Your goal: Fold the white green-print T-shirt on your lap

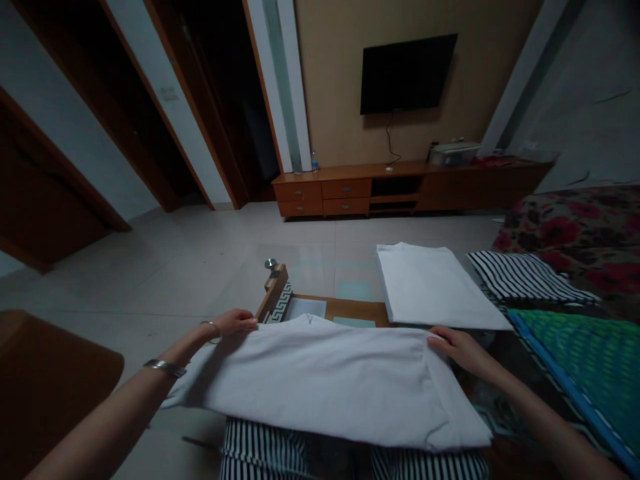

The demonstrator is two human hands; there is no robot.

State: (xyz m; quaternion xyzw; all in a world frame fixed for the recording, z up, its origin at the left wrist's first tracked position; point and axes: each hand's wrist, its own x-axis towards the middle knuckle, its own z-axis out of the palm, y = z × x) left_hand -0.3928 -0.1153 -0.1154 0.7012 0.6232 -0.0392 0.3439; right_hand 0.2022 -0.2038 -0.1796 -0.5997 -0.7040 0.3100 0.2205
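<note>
A long piece of white cloth [330, 380], folded into a band, is stretched between my two hands across my lap. Its kind of garment cannot be made out. At the far left corner, my left hand [239, 324] pinches the upper edge, with a bangle and a metal bracelet on that arm. The right upper edge is gripped by my right hand [455, 347], thumb on top. Just beyond it, a flat, neatly folded white cloth [430, 283] lies on the glass table [335, 263]. Beneath the held cloth show striped trouser legs [263, 447].
A black-and-white striped cloth [530, 277] and a green-blue cloth [590, 360] lie to the right, beside a flowered sofa [575, 227]. At left is a brown seat [55, 387]. A low wooden cabinet [345, 189] stands along the far wall under a television [407, 75].
</note>
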